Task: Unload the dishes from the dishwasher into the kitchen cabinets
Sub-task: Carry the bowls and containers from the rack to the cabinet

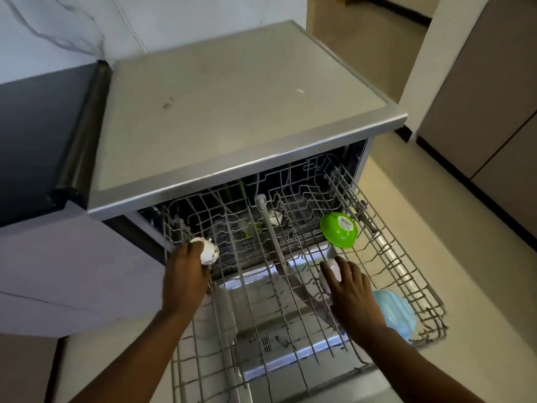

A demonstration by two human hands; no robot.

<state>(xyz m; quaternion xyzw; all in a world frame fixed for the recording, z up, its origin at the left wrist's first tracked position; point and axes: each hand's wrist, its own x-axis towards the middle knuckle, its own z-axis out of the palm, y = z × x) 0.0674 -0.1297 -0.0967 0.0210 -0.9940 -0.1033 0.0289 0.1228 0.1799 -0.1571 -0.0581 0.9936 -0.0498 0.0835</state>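
Lighting moderate and soft. Floor [453, 228] at right bright; cavity beneath the counter [232, 117] dark. Glare on the open dishwasher door [279, 338]. Wide-angle bending evident at frame edges. Slight softness throughout; both forearms dim at the bottom.

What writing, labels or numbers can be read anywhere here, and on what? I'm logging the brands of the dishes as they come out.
Nothing can be read.
Green bowl: a pale round sticker with dark print on its underside, too small and blurred to read.
White cup held by the left hand: a dark decorative pattern, no letters that can be made out.
Dishwasher rack and countertop: no text visible.
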